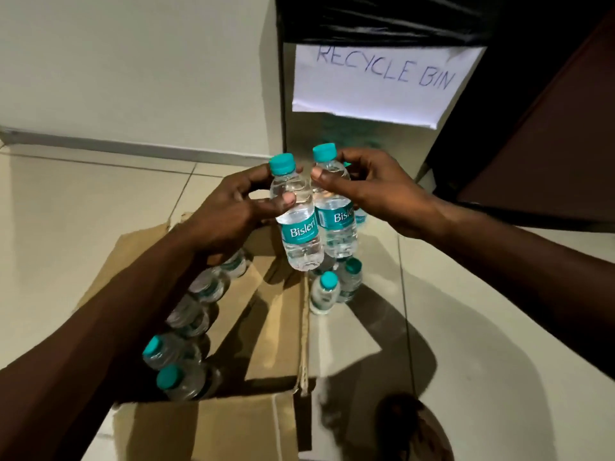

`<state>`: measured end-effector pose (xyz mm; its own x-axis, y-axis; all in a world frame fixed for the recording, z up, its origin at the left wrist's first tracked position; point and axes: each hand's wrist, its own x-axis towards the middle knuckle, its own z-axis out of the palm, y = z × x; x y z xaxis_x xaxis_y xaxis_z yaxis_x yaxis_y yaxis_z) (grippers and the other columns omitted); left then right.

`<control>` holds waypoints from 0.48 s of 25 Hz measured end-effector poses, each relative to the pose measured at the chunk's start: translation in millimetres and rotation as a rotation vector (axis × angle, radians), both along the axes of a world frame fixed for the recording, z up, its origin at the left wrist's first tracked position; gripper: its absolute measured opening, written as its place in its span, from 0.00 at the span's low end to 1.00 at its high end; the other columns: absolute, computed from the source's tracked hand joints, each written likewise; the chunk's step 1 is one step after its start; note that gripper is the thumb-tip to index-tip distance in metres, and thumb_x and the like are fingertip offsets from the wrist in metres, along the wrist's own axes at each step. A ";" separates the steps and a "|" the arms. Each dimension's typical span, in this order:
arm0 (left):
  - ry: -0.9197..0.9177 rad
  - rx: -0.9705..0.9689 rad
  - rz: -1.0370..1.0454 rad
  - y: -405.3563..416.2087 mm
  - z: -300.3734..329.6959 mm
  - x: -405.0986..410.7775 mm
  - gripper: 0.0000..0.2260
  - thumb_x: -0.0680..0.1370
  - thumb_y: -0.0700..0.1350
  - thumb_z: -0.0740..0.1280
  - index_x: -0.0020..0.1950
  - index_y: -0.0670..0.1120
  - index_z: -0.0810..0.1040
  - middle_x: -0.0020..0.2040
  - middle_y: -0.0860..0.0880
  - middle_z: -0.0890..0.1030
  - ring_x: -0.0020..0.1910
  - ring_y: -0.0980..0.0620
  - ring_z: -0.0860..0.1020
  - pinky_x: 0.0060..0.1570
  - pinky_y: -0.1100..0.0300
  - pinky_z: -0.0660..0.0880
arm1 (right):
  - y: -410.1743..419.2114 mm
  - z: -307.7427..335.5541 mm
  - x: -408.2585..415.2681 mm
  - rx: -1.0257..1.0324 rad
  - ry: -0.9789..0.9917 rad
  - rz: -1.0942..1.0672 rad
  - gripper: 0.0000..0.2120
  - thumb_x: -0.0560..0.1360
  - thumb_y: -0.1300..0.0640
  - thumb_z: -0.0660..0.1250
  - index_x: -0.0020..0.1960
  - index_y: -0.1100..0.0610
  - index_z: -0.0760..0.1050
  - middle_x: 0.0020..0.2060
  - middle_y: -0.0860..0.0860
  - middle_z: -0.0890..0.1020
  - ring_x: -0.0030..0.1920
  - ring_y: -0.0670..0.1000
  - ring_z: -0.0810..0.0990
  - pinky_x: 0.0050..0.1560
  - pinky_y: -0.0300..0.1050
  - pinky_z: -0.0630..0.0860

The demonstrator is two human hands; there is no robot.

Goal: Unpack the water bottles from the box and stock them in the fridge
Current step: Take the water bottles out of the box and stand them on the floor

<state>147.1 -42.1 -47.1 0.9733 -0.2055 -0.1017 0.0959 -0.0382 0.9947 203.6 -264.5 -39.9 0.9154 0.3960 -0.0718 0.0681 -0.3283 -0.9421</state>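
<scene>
While both arms reach out over the open brown cardboard box (pixel 263 314), each hand holds one small clear plastic water bottle with a teal cap and a teal Bisleri label. The left hand (pixel 229 211) grips the left bottle (pixel 298 224) near its shoulder, thumb curled across the front and fingers wrapped behind the neck just under the cap. The right hand (pixel 372 191) pinches the right bottle (pixel 336 214) high up, thumb pressed on its shoulder and fingers curled round the far side below the cap. The two held bottles hang upright, side by side and touching or almost touching, above the box's far right corner.

Inside the box, along its left wall, a row of the same teal-capped bottles (pixel 181 361) lies partly hidden under the left forearm. Just beyond the box's right edge, two more capped bottles (pixel 327 291) stand on the pale tiled floor (pixel 83 201), close together beneath the held pair.

Behind the hands stands a tall bin (pixel 366 134) lined with a black plastic bag, bearing a white paper sign (pixel 386 84) hand-lettered "RECYCLE BIN". A white wall (pixel 133 61) meets the floor at the left.
</scene>
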 end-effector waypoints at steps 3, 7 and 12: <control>-0.075 0.015 -0.025 -30.1 6.5 33.7 0.19 0.76 0.39 0.71 0.67 0.47 0.77 0.63 0.48 0.81 0.63 0.49 0.80 0.61 0.47 0.78 | -25.6 14.7 14.2 -0.027 -0.054 -0.111 0.24 0.71 0.43 0.74 0.64 0.50 0.79 0.56 0.47 0.84 0.56 0.47 0.84 0.55 0.53 0.83; -0.113 0.073 -0.064 -80.7 8.3 71.1 0.20 0.74 0.40 0.74 0.65 0.50 0.77 0.60 0.50 0.81 0.60 0.53 0.80 0.58 0.52 0.79 | -64.2 14.1 37.2 -0.016 -0.067 -0.270 0.22 0.70 0.45 0.76 0.62 0.49 0.79 0.54 0.46 0.85 0.53 0.46 0.84 0.54 0.51 0.83; -0.253 0.416 -0.103 -131.9 3.9 109.2 0.20 0.72 0.40 0.77 0.60 0.50 0.74 0.55 0.54 0.80 0.56 0.54 0.79 0.57 0.54 0.79 | -102.8 -24.4 63.1 -0.021 -0.065 -0.450 0.23 0.73 0.47 0.75 0.65 0.51 0.76 0.55 0.48 0.84 0.53 0.48 0.85 0.55 0.54 0.83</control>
